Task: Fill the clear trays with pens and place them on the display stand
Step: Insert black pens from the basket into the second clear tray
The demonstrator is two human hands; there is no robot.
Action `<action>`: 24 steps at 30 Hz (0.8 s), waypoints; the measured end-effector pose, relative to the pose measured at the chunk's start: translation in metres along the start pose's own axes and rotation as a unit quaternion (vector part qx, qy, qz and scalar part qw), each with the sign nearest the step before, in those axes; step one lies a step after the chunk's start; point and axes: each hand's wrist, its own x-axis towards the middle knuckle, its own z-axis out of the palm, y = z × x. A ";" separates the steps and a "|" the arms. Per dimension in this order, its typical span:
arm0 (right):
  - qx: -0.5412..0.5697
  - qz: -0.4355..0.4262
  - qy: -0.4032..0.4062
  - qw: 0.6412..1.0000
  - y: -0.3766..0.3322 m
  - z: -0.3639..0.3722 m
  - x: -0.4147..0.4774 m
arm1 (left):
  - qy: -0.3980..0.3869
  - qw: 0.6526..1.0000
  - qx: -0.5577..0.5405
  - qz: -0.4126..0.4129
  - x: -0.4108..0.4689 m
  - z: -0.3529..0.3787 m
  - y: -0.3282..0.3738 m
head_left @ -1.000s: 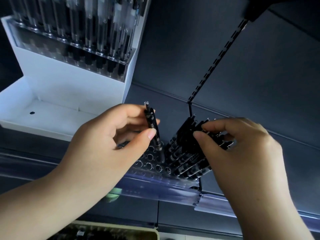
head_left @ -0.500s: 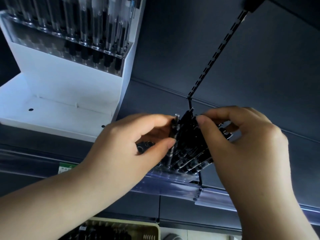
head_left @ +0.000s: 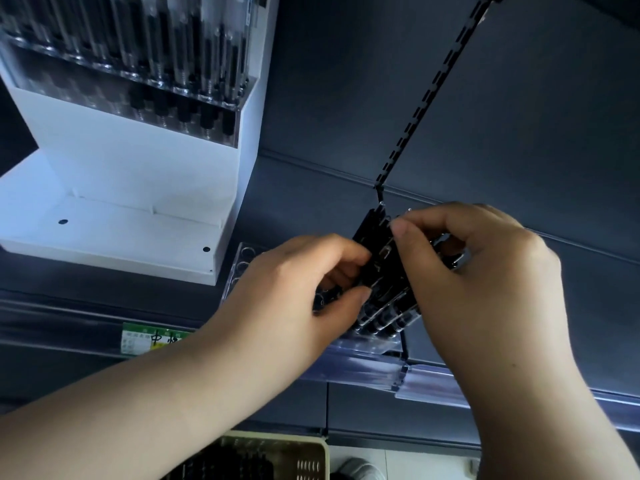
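Note:
A clear tray [head_left: 239, 265] with round holes lies on the dark shelf, beside the white display stand [head_left: 131, 188]. Several black pens [head_left: 384, 299] stand packed in the tray's right part. My left hand [head_left: 294, 299] pinches one black pen at the left edge of that bunch, thumb and fingers curled round it. My right hand [head_left: 474, 268] grips the tops of the packed pens from the right, its fingers curled over them. The tray's middle is hidden behind my hands.
The stand's upper tier holds a clear tray of several upright pens [head_left: 166, 53]; its lower step [head_left: 104, 233] is bare white. A beige basket [head_left: 304, 459] with dark pens sits below. A slotted black upright [head_left: 429, 95] runs up the back panel. Clear price rail [head_left: 381, 368] fronts the shelf.
My left hand carried its single pen rightward and down into the bunch of pens. My right hand stayed on the pen tops. The view shifted, showing more of the stand and basket.

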 end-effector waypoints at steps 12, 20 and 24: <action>-0.009 -0.022 0.019 1.000 -0.003 -0.002 0.000 | -0.008 0.997 0.071 0.016 0.000 0.001 -0.003; -0.026 -0.121 0.084 0.989 -0.028 -0.003 -0.013 | -0.041 0.971 0.221 0.085 -0.011 -0.031 0.006; -0.026 -0.183 0.065 0.981 -0.036 0.006 -0.040 | -0.054 0.934 0.325 0.138 -0.029 -0.053 0.006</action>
